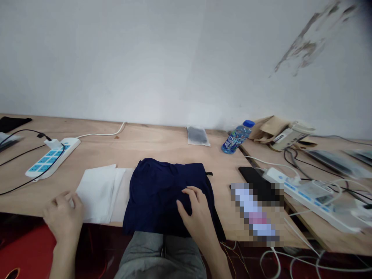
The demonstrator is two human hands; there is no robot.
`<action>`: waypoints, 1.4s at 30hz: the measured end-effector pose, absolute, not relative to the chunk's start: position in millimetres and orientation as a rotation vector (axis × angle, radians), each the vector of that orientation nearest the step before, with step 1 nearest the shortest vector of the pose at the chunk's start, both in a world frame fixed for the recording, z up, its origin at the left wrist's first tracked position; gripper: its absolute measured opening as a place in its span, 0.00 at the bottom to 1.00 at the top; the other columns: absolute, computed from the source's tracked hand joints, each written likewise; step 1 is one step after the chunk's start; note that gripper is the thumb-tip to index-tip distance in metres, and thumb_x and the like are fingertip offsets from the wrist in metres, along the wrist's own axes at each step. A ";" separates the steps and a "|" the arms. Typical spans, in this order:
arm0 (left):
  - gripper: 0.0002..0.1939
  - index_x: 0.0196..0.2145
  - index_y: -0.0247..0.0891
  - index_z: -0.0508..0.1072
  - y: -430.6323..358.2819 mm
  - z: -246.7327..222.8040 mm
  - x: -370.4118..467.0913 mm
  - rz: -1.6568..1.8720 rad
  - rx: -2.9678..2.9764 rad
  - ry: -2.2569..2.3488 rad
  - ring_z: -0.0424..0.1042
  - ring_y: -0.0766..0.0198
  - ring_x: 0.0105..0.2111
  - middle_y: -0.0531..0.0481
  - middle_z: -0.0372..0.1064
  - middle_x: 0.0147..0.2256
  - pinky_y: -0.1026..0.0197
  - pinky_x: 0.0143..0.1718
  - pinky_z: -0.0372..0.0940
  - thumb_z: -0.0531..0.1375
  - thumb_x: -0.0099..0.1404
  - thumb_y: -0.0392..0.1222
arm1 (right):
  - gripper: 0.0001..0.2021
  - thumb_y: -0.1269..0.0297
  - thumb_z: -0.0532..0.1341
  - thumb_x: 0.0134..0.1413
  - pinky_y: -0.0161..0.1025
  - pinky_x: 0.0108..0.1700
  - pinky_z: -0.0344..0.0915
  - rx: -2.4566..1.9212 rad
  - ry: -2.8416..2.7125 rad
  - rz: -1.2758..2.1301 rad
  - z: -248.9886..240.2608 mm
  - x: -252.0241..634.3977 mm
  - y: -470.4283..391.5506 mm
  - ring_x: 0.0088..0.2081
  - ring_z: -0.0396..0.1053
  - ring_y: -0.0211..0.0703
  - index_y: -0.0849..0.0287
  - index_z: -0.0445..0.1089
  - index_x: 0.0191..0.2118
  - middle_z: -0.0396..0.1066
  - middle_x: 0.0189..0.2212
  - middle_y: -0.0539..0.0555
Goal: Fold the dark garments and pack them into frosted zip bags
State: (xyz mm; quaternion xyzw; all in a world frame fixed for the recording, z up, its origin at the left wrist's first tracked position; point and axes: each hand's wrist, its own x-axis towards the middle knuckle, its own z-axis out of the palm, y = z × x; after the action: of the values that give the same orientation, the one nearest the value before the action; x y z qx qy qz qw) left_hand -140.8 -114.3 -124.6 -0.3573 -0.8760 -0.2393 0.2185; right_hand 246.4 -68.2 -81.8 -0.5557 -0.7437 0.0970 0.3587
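A folded navy blue cloth garment (pixel 167 197) lies in front of me and hangs slightly over the table's front edge. My right hand (pixel 196 211) rests over its right part, fingers spread and bent, holding nothing I can see. Left of the garment is a small stack of thin white sheets or bags (pixel 95 192), partly overlapping. My left hand (pixel 65 211) is at the stack's lower left edge. Its fingers are loosely curled and apart, with nothing visible in them; the fingertips are slightly blurred.
A power strip (pixel 54 159) with cables lies left, another (pixel 310 197) right. At the back are a small packet (pixel 198 136) and a tilted water bottle (pixel 237 137). A paper cup (pixel 290 135), a black object (pixel 255 178) and a blurred-out phone-like item (pixel 255 215) lie right.
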 end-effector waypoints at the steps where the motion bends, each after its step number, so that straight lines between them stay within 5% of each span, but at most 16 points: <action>1: 0.23 0.49 0.29 0.71 -113.3 -120.0 -130.3 -0.716 -1.039 -2.372 0.68 0.42 0.44 0.33 0.68 0.40 0.46 0.42 0.64 0.50 0.65 0.49 | 0.12 0.63 0.60 0.56 0.52 0.52 0.65 -1.402 -1.983 0.254 -80.0 244.2 -72.2 0.51 0.64 0.55 0.57 0.67 0.46 0.64 0.50 0.62; 8: 0.12 0.40 0.39 0.71 -108.2 -104.1 -14.1 -1.216 -1.655 -2.293 0.69 0.55 0.38 0.45 0.70 0.36 0.54 0.42 0.64 0.51 0.67 0.45 | 0.25 0.70 0.67 0.45 0.54 0.49 0.66 -1.367 -2.290 0.237 -85.4 206.9 -80.0 0.52 0.63 0.60 0.54 0.67 0.52 0.64 0.51 0.63; 13: 0.11 0.41 0.40 0.71 -112.4 -99.0 43.1 -1.455 -1.954 -2.246 0.69 0.58 0.37 0.46 0.70 0.37 0.56 0.41 0.65 0.50 0.69 0.42 | 0.05 0.68 0.61 0.55 0.46 0.41 0.68 -1.372 -2.209 0.295 -88.7 195.7 -65.8 0.39 0.69 0.50 0.56 0.70 0.38 0.69 0.36 0.56; 16: 0.10 0.41 0.40 0.71 -113.2 -95.5 52.8 -1.471 -2.023 -2.243 0.69 0.59 0.37 0.47 0.70 0.36 0.56 0.40 0.65 0.51 0.69 0.42 | 0.07 0.62 0.55 0.62 0.39 0.38 0.68 -1.336 -1.791 0.464 -82.2 207.4 -59.7 0.35 0.70 0.44 0.57 0.69 0.38 0.70 0.33 0.54; 21: 0.10 0.40 0.40 0.71 -105.5 -93.5 56.9 -1.425 -2.104 -2.263 0.70 0.58 0.37 0.46 0.71 0.36 0.55 0.38 0.65 0.51 0.69 0.42 | 0.16 0.52 0.56 0.59 0.38 0.37 0.70 -1.506 -1.065 0.578 -85.5 251.7 -59.1 0.36 0.73 0.45 0.59 0.66 0.43 0.73 0.35 0.57; 26: 0.11 0.43 0.40 0.71 -91.1 -93.7 68.1 -1.243 -2.283 -2.242 0.70 0.58 0.36 0.46 0.70 0.35 0.54 0.40 0.66 0.50 0.69 0.41 | 0.27 0.53 0.59 0.53 0.47 0.42 0.70 -1.682 -1.107 0.443 -113.1 305.1 -68.4 0.43 0.73 0.52 0.62 0.62 0.55 0.72 0.43 0.63; 37: 0.20 0.51 0.28 0.67 -66.2 -101.5 103.6 -0.702 -2.106 -2.322 0.70 0.51 0.42 0.36 0.67 0.41 0.56 0.37 0.66 0.52 0.68 0.45 | 0.21 0.55 0.56 0.59 0.54 0.52 0.64 -1.650 -1.816 0.038 -94.7 324.4 -46.4 0.52 0.65 0.56 0.58 0.66 0.55 0.64 0.53 0.64; 42: 0.16 0.44 0.29 0.70 -57.4 -102.6 95.5 -0.579 -2.127 -2.403 0.71 0.52 0.41 0.37 0.68 0.38 0.58 0.34 0.64 0.50 0.69 0.43 | 0.14 0.63 0.55 0.58 0.49 0.48 0.65 -1.703 -1.916 0.150 -87.5 326.0 -15.5 0.44 0.71 0.52 0.59 0.73 0.46 0.75 0.41 0.60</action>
State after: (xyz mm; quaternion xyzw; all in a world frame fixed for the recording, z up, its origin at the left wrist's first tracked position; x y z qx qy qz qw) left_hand 95.5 -57.4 -102.6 -0.6512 -0.7356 -0.1771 -0.0599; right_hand 326.0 -15.5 -87.5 -0.6361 -0.7157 0.0559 0.2828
